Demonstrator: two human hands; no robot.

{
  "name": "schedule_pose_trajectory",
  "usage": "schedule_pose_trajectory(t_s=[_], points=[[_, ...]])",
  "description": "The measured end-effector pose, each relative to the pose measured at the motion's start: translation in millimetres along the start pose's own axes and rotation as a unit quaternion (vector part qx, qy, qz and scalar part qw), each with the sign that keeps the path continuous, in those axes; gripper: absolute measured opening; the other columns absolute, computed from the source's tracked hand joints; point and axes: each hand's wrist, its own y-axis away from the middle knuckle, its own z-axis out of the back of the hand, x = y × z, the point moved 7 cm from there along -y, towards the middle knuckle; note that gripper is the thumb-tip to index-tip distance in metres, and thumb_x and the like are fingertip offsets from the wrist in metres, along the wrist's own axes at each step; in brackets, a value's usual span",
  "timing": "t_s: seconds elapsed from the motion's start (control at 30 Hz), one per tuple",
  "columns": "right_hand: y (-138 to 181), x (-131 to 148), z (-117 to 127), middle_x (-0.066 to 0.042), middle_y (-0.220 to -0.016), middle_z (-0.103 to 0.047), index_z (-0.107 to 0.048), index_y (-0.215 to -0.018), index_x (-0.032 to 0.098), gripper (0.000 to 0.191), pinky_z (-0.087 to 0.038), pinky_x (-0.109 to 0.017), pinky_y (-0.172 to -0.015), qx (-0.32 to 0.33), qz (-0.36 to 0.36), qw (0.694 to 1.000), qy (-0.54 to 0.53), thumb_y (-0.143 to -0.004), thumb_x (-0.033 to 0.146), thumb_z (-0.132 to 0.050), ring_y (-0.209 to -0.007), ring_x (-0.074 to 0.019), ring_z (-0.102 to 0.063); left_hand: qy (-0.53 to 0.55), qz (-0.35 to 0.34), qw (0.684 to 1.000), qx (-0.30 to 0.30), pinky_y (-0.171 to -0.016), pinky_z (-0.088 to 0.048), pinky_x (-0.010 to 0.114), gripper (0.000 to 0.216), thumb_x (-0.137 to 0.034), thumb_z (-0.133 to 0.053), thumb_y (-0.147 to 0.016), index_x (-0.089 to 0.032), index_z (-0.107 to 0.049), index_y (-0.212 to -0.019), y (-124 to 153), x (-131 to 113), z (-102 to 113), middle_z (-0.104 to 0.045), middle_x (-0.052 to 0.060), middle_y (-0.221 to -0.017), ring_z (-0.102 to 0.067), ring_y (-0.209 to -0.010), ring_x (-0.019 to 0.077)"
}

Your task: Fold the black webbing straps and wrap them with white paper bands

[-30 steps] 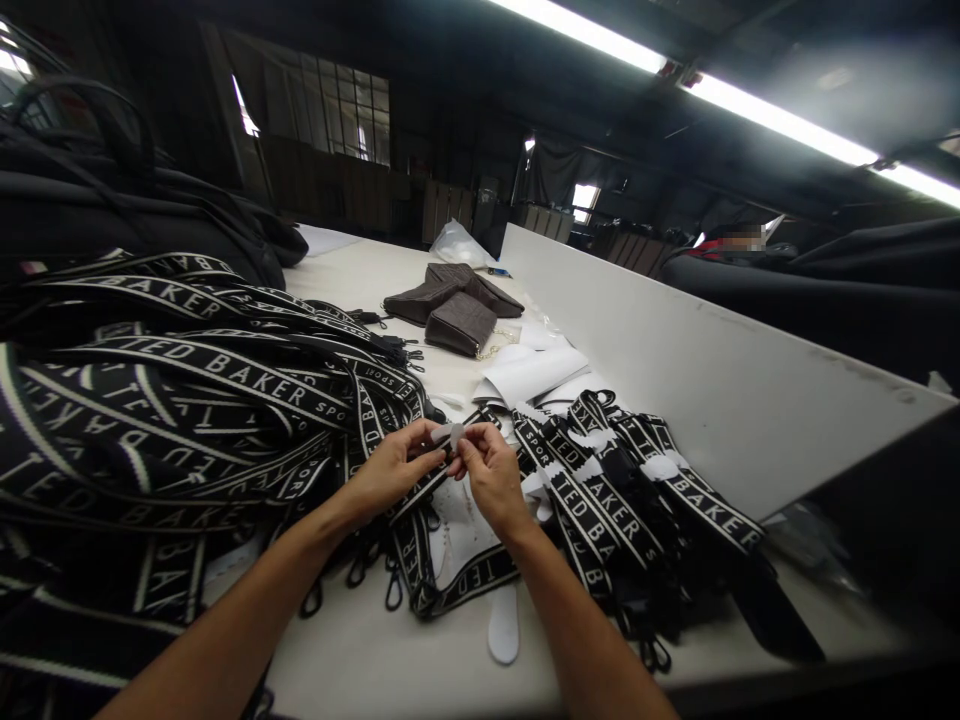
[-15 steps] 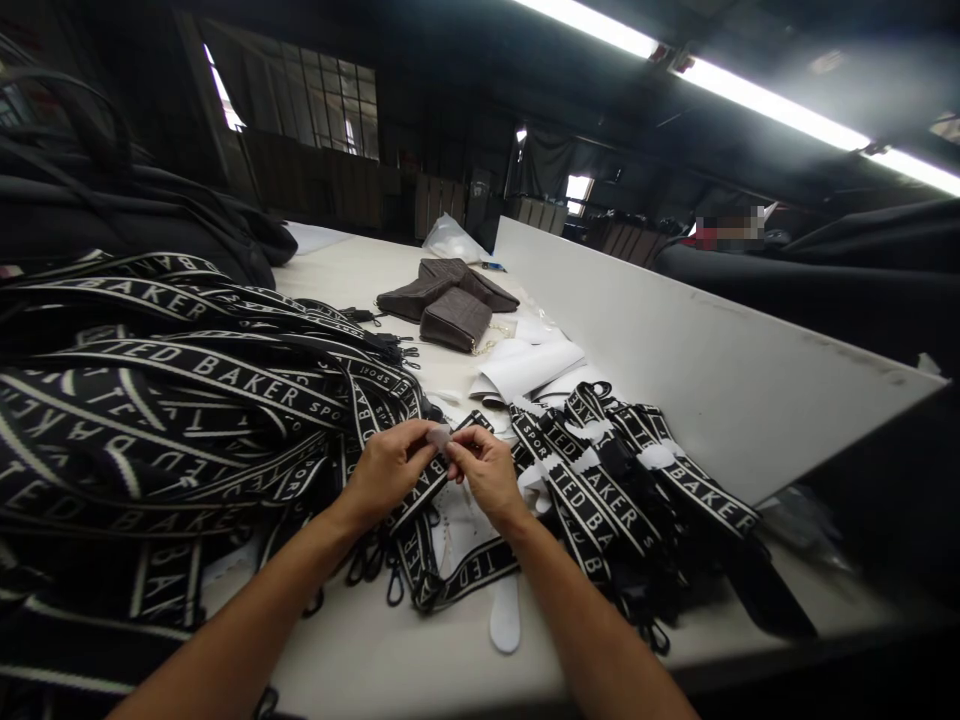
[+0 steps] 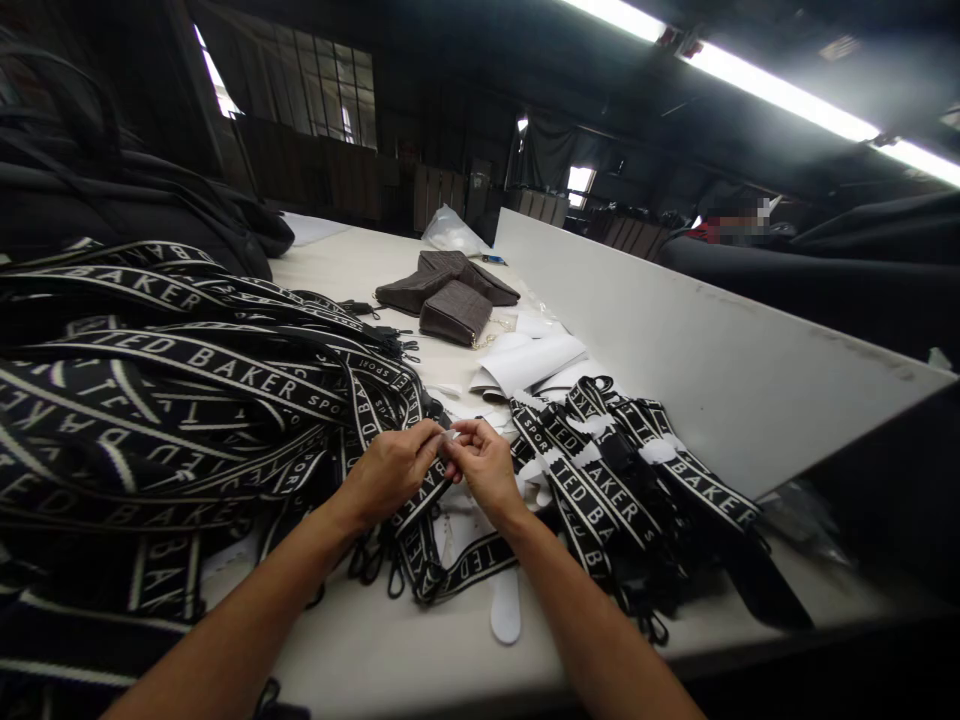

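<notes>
Over the table, my left hand (image 3: 394, 470) and my right hand (image 3: 484, 468) meet with fingertips pinched together. Between them is a small white piece of paper or film (image 3: 448, 436), mostly hidden by the fingers. Just beneath my hands lies a black strap with white lettering (image 3: 476, 568), one part rising toward the fingers; whether they also grip it is unclear. To the left is a large heap of the same lettered straps (image 3: 225, 360) with black hooks. A smaller pile of straps (image 3: 592, 490), with white paper wrapped around several, lies to the right.
Dark brown quilted bags (image 3: 456, 312) lie farther back, near a clear plastic bag (image 3: 454, 232). White paper sheets (image 3: 529, 362) sit behind my hands. A rounded white strip (image 3: 505, 612) lies in front. An upright white board (image 3: 675, 330) borders the right; black bags (image 3: 142, 210) stand back left.
The fingers have closed in around the small white piece, so less of it shows. My left fingers have turned slightly inward. The straps lie as before; the camera view has shifted a little.
</notes>
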Motion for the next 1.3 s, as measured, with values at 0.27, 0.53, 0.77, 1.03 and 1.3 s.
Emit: schedule_pose_trajectory(t_s=[0.27, 0.53, 0.77, 1.03, 1.3], points=[[0.9, -5.5, 1.4, 0.002, -0.048, -0.059, -0.066, -0.078, 0.013, 0.026, -0.040, -0.017, -0.042, 0.002, -0.024, 0.999, 0.026, -0.070, 0.037, -0.073, -0.041, -0.0086, -0.051, -0.016, -0.040, 0.999, -0.004, -0.057, -0.038, 0.024, 0.018, -0.023, -0.045, -0.095, -0.016, -0.060, -0.090, 0.7, 0.8, -1.1, -0.065, 0.001, -0.071, -0.060, -0.056, 0.0131], [-1.4, -17.2, 5.8, 0.003, -0.049, -0.059, -0.064, -0.073, 0.014, 0.017, -0.040, -0.017, -0.038, -0.043, -0.059, 0.997, 0.011, -0.067, 0.029, -0.068, -0.041, -0.0099, -0.053, -0.050, -0.129, 0.989, 0.054, -0.058, -0.039, 0.025, 0.024, -0.018, -0.038, -0.097, -0.015, -0.061, -0.090, 8.6, -5.0, -14.8, -0.063, 0.002, -0.072, -0.060, -0.062, 0.0144], [2.6, -17.0, 0.3, 0.004, -0.050, -0.058, -0.062, -0.078, 0.015, 0.014, -0.043, -0.018, -0.040, -0.040, -0.039, 0.997, 0.058, -0.076, 0.029, -0.064, -0.042, -0.0102, -0.054, 0.060, -0.012, 0.997, -0.047, -0.068, -0.044, 0.025, 0.030, -0.035, -0.056, -0.091, -0.018, -0.066, -0.068, -2.2, 0.2, 3.6, -0.066, 0.003, -0.077, -0.061, -0.071, 0.0140], [4.9, -11.5, -1.1, 0.003, -0.051, -0.060, -0.062, -0.078, 0.016, 0.011, -0.046, -0.020, -0.042, -0.033, -0.024, 0.997, 0.073, -0.077, 0.027, -0.063, -0.043, -0.0122, -0.056, 0.113, 0.116, 0.986, -0.040, -0.065, -0.047, 0.027, 0.019, -0.037, -0.069, -0.076, -0.019, -0.064, -0.079, -0.8, 19.2, 1.0, -0.068, 0.000, -0.073, -0.063, -0.068, 0.0163], [4.0, -3.8, 0.2, 0.002, -0.047, -0.059, -0.061, -0.072, 0.017, 0.013, -0.045, -0.020, -0.041, -0.023, -0.012, 0.996, 0.087, -0.074, 0.029, -0.065, -0.041, -0.0132, -0.056, 0.213, 0.148, 0.966, 0.022, -0.078, -0.052, 0.031, 0.024, -0.038, -0.069, -0.074, -0.019, -0.073, -0.086, -1.4, 30.5, -11.7, -0.074, 0.004, -0.085, -0.069, -0.081, 0.0208]])
